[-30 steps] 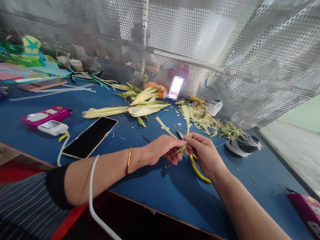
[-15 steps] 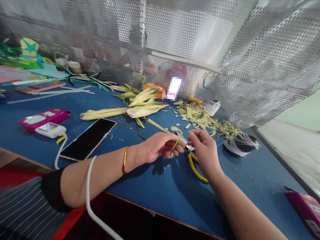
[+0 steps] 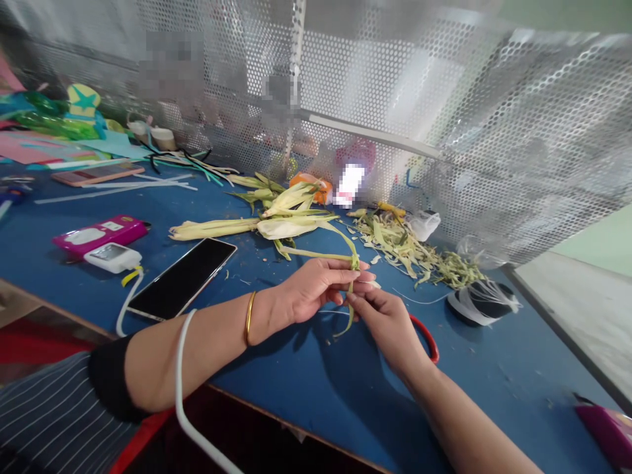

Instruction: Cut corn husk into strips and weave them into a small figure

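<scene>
looks like our left hand (image 3: 313, 289) is pinching the husk strip (image 3: 316, 254) near its knot (image 3: 355, 263) while our right hand (image 3: 388, 322) pinches the tail above the table (image 3: 296, 375), so tugging too hard could split the thin fibre

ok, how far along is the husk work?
Probably partway. Looks done: the shredded heap is piled up, the husk strip appears knotted. In hand: left hand holds the strip near that knot, right hand pinches its lower tail. Likely remaining: loose strip ends, plus larger husks lying unshredded.
</scene>
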A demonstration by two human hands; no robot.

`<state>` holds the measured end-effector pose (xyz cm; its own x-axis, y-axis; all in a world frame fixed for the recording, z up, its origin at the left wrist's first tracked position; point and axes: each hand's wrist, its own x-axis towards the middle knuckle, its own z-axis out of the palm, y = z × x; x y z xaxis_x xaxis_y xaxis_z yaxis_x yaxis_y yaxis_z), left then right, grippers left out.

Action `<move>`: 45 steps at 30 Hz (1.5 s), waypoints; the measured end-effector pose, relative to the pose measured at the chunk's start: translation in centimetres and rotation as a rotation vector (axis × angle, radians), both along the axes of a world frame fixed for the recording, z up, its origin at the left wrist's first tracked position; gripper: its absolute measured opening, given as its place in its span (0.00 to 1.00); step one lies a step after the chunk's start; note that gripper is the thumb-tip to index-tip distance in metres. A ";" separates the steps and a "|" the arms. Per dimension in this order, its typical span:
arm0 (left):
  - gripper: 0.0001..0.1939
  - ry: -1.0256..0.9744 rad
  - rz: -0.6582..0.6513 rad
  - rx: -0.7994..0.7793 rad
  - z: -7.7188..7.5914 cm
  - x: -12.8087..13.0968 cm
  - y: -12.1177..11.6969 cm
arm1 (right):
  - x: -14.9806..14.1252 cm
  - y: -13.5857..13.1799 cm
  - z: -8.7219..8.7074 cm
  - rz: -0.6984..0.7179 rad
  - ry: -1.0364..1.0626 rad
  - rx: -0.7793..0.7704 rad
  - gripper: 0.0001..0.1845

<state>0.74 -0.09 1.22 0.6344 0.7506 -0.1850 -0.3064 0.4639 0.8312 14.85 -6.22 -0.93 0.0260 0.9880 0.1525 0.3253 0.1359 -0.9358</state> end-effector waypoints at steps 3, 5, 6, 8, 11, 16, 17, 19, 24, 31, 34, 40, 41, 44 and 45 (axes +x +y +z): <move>0.08 0.008 0.033 0.003 -0.1 0.0 0.1 | 0.2 -0.3 0.2 -0.012 -0.074 0.012 0.18; 0.07 0.012 0.050 -0.003 -0.1 0.0 0.2 | 0.3 -0.6 0.4 -0.036 -0.189 0.048 0.17; 0.07 0.016 0.057 -0.008 -0.1 0.0 0.2 | 0.3 -0.7 0.5 -0.039 -0.245 0.069 0.17; 0.07 0.020 0.069 -0.018 -0.1 0.0 0.2 | 0.3 -1.0 0.7 -0.016 -0.334 0.104 0.16; 0.06 0.014 0.084 -0.034 0.1 0.1 0.1 | 0.3 -1.2 0.9 0.049 -0.422 0.121 0.16; 0.06 0.042 0.099 -0.074 0.1 0.1 -0.1 | 0.1 -1.4 0.8 0.132 -0.477 0.095 0.14; 0.06 0.045 0.101 -0.080 0.1 0.1 -0.1 | 0.1 -1.4 0.8 0.154 -0.476 0.092 0.15; 0.06 0.040 0.103 -0.073 0.2 0.0 0.0 | 0.3 -1.4 1.0 0.180 -0.464 0.128 0.17; 0.07 0.019 0.052 -0.044 0.3 -0.2 0.5 | 2.0 -0.8 1.5 -0.230 -0.435 0.501 0.09; 0.09 0.021 -0.031 -0.101 0.1 -0.4 0.4 | 2.8 0.5 0.3 -0.106 -0.696 0.525 0.06; 0.10 0.074 -0.012 -0.096 0.0 -0.3 0.4 | 2.5 0.3 0.2 -0.099 -0.814 0.598 0.08; 0.06 0.063 0.013 -0.221 0.3 -0.3 0.9 | 2.8 0.0 1.3 -0.077 -0.996 0.686 0.09; 0.05 0.060 0.011 -0.242 0.4 -0.4 0.9 | 2.9 0.1 1.4 -0.069 -1.026 0.691 0.10; 0.04 0.047 -0.003 -0.277 0.5 -0.5 1.1 | 3.0 0.2 1.4 -0.011 -1.047 0.640 0.11; 0.04 0.041 -0.015 -0.282 0.4 -0.5 1.2 | 3.1 0.2 1.2 0.011 -1.034 0.612 0.11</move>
